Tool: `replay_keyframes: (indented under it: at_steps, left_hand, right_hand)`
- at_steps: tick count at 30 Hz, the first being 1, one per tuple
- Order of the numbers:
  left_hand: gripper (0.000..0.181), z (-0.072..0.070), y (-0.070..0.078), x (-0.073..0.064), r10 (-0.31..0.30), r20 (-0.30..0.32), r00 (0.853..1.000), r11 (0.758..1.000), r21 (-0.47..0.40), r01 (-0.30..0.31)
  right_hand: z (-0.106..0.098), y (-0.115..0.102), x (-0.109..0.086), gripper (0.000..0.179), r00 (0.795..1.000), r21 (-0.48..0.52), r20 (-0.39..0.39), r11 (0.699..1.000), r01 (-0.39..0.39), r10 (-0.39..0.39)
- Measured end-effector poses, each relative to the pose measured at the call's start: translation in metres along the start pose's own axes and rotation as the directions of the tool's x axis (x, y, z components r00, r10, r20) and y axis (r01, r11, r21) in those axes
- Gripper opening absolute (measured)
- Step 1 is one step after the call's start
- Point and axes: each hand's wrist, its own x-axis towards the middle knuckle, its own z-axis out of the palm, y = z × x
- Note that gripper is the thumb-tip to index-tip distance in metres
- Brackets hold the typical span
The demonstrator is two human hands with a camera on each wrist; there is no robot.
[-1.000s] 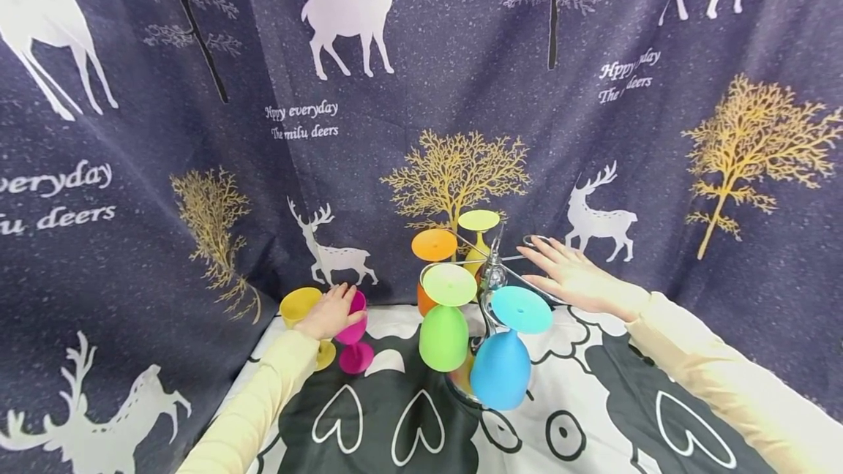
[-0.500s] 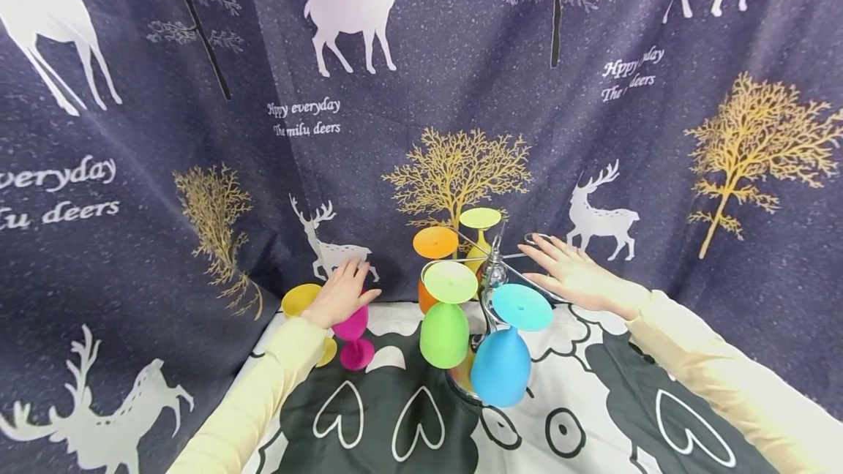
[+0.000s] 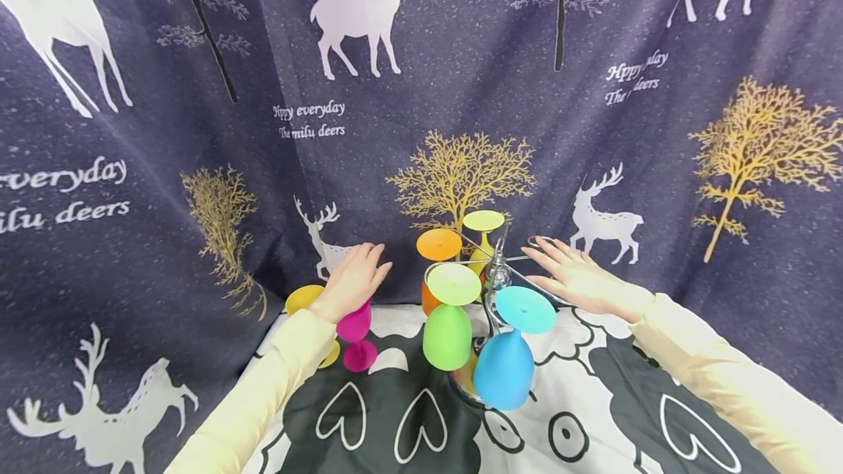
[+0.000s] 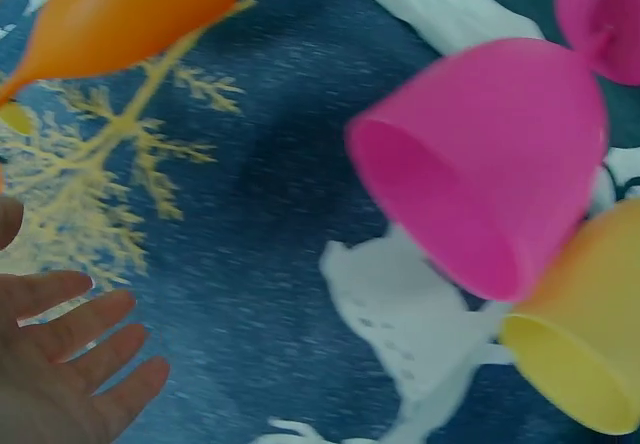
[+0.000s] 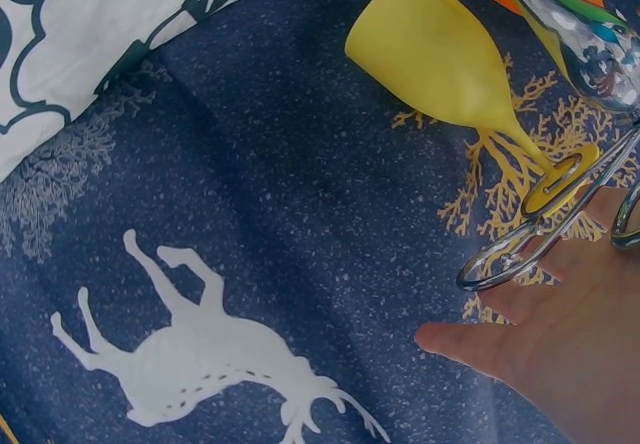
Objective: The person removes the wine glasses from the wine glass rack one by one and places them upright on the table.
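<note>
In the head view my left hand, fingers straight, is above an upright magenta goblet and overlaps its rim. An upright yellow goblet stands just left of it, partly behind my wrist. The left wrist view shows nothing between the hand's spread fingers. My right hand reaches with extended fingers to the wire arms of a chrome goblet rack. Upside down on that rack hang green, blue, orange and yellow goblets.
A black-and-white patterned cloth covers the table. Close behind the rack and goblets hangs a dark blue curtain with deer and tree prints, which also runs down both sides. One bare wire loop sticks out near my right fingers.
My left hand has lifted from the magenta goblet's rim and moved up and to the right. The right hand stays by the rack, and the goblets stand where they were.
</note>
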Motion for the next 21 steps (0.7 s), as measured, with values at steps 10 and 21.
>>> replay_keyframes:
  at_steps: [10, 21]
  left_hand:
    - [0.044, -0.023, 0.038, 0.027, 0.062, 0.034, 0.997, 0.998, -0.025, -0.061]
    - [0.05, -0.042, 0.08, 0.063, 0.207, 0.071, 0.976, 0.978, -0.038, -0.205]
  right_hand:
    - [0.0, -0.002, 0.0, 0.049, 1.0, 0.02, 0.004, 1.0, -0.01, 0.01]
    - [0.0, 0.0, 0.0, 0.052, 0.999, 0.037, 0.015, 0.998, -0.048, 0.048]
